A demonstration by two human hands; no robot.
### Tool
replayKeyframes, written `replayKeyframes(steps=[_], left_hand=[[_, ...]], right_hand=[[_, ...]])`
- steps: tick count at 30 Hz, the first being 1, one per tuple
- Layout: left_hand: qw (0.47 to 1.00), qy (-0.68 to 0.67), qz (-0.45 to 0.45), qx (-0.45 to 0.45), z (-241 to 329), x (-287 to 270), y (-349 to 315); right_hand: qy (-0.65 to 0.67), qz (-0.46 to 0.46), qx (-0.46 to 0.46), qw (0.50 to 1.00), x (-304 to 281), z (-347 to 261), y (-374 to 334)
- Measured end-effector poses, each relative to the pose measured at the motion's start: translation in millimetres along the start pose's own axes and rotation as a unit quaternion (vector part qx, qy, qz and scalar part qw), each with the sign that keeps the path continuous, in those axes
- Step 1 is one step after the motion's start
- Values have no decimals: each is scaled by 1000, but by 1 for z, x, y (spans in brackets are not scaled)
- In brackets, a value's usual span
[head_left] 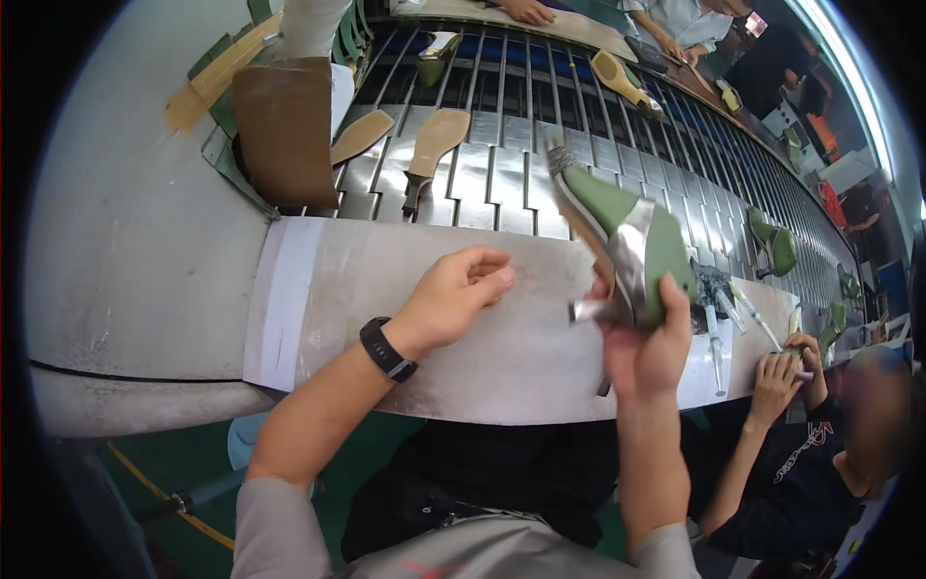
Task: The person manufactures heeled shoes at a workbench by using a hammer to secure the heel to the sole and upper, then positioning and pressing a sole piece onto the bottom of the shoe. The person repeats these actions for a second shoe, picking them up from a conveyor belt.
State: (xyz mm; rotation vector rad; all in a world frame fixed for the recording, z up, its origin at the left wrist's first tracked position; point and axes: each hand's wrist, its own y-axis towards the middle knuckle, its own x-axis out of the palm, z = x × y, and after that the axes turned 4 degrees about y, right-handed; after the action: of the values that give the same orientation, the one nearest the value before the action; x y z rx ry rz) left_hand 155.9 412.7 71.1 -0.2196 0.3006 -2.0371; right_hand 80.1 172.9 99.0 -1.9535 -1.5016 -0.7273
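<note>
My right hand (644,359) grips a green high-heeled shoe (666,246) by its heel end, above the worktop. The shoe has a silver band across its side, its toe points up and away to the left, and its short silver heel juts left. Slight motion blur softens its toe. My left hand (461,289), with a black band on the wrist, hovers over the pale worktop (386,261) to the left of the shoe. Its fingers curl loosely, thumb apart from the forefinger, and nothing shows in them.
Beyond the worktop runs a metal slat conveyor (502,174) carrying several shoes, two with soles up (439,140). A brown board (285,130) stands at the left. Syringes (716,347) lie to the right, near a co-worker's hands (776,381). Other people sit across the conveyor.
</note>
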Motion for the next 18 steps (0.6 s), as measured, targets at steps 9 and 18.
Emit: replayKeyframes(steps=[9, 18], left_hand=[[741, 471, 401, 259, -1, -94, 63], [835, 459, 273, 134, 21, -69, 120]], right_hand=[[-449, 199, -103, 865, -39, 8, 171], [-469, -125, -153, 861, -1, 41, 102]])
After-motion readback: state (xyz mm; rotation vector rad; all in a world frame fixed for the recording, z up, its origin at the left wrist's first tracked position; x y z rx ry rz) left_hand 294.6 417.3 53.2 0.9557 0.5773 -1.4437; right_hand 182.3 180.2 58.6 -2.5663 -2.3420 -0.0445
